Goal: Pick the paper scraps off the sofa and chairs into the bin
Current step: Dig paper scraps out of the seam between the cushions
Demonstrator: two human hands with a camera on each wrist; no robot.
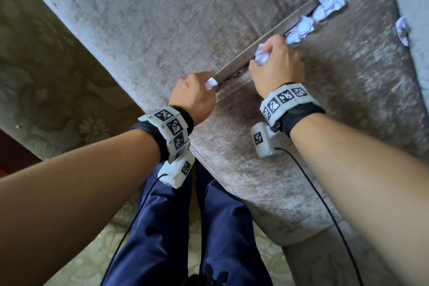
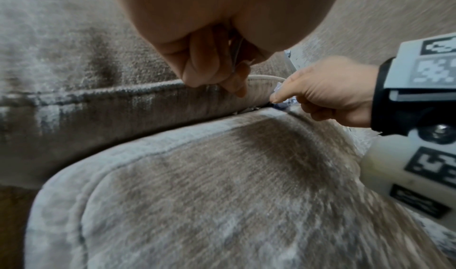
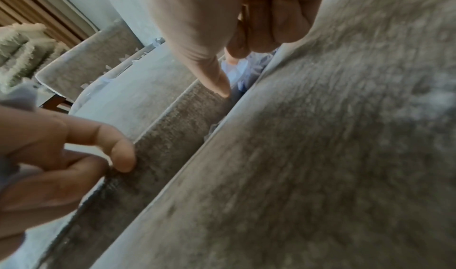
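I'm digging along the gap between the grey velvet sofa cushions (image 1: 348,90), left hand (image 1: 193,97) and right hand (image 1: 276,66) each clutching a crumpled white paper scrap (image 1: 261,55), so overstuffed fists could drop some back into the gap.

On the floor lies a pale green carpet (image 1: 76,260) with a woven flower pattern (the flowers are faint). Dark blue trousers (image 1: 222,234) stand on it. In the right wrist view there are wooden slats (image 3: 37,5) in the corner, and a whitish fringed cloth (image 3: 17,46), blurred, below them.
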